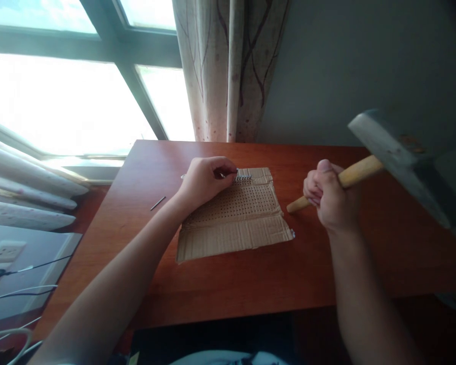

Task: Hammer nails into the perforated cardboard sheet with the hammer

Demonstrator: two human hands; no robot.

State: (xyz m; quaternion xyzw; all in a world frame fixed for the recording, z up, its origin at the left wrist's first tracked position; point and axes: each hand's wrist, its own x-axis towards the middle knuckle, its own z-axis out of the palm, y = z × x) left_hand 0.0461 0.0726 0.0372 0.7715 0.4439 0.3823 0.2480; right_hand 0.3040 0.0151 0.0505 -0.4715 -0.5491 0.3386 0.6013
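Note:
My right hand (329, 195) is wrapped round the wooden handle of a hammer (359, 171), raised above the right side of the table. The hammer's large metal head points up and to the right. A piece of corrugated cardboard (235, 235), with rows of small holes across its middle, lies on the table. Over its upper left part rests my left hand (207, 177), thumb and fingertips pinched together; what they hold is too small to make out. Right beside those fingertips runs a short row of small, striped black-and-white bits (243, 178) on the cardboard.
A thin metal rod (158, 203) lies left of the cardboard on the reddish-brown wooden table (228, 289). Behind stand a window (61, 101), a patterned curtain (213, 71) and a grey wall (327, 66). Cables and a wall socket (5, 252) are at lower left.

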